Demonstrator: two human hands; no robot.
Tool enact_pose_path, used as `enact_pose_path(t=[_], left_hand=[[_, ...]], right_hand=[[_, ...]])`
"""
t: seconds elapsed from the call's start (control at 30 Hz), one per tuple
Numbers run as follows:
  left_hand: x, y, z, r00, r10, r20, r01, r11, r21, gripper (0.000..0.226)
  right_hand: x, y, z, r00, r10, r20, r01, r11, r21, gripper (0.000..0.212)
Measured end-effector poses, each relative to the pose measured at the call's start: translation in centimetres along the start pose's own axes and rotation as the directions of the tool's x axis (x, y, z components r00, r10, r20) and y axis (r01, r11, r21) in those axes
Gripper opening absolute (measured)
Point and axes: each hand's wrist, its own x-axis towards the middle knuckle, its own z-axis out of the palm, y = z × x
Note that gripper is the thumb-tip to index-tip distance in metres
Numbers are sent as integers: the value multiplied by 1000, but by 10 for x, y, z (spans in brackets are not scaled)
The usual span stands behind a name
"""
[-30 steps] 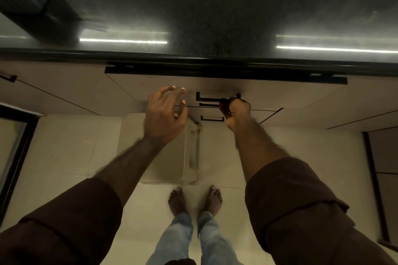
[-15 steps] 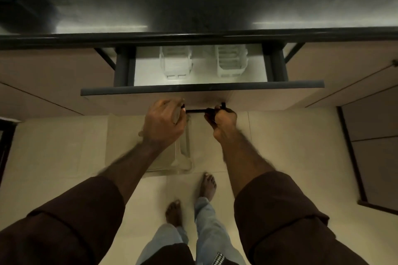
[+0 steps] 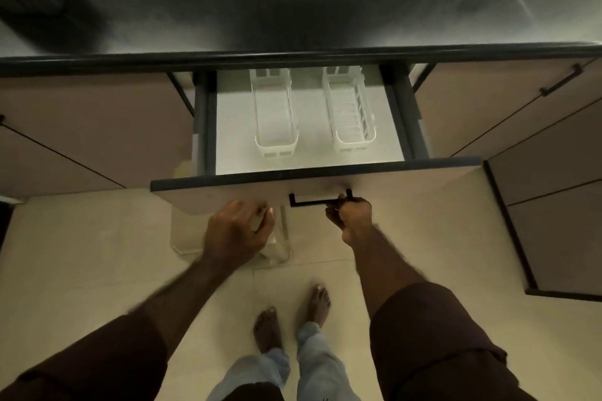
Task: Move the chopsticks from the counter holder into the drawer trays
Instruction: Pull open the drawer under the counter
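Drawer (image 3: 312,177) pulled out under the dark counter (image 3: 293,3). Right hand (image 3: 353,213) curled around the right end of the black handle (image 3: 309,202); grip clamped on it. Left hand (image 3: 236,231) hangs just below the drawer front, fingers loosely bent, holding nothing, blurred. Two white trays (image 3: 277,114) lie side by side on the drawer's white floor, apart from each other (both look empty). Chopsticks and their holder: not in view, can't tell where they are. Pale bin (image 3: 182,234) on the floor under the drawer, partly behind the left hand. Bare feet (image 3: 293,316) on beige tiles, dark sleeves rolled at both forearms.
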Motion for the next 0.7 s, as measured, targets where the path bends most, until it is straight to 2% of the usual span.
enact_pose_path(t=[0.23,0.4,0.57,0.7], left_hand=[[-23,10,2,999,13,29,-13,1000,-12,21],[-27,28,3,1000,18,6,-19,1000,10,19],[-28,45,2,999,32,-33,-31,999,29,16],[-29,56,3,999,34,-42,-32,998,59,22]], right_hand=[[-9,26,-25,1000,5,-25,-5,1000,-16,13],[-17,38,-38,1000,-6,0,6,999,-38,12],[-22,45,-50,999,-10,30,13,997,-78,20],[-27,46,-58,998,-2,63,7,997,-80,17]])
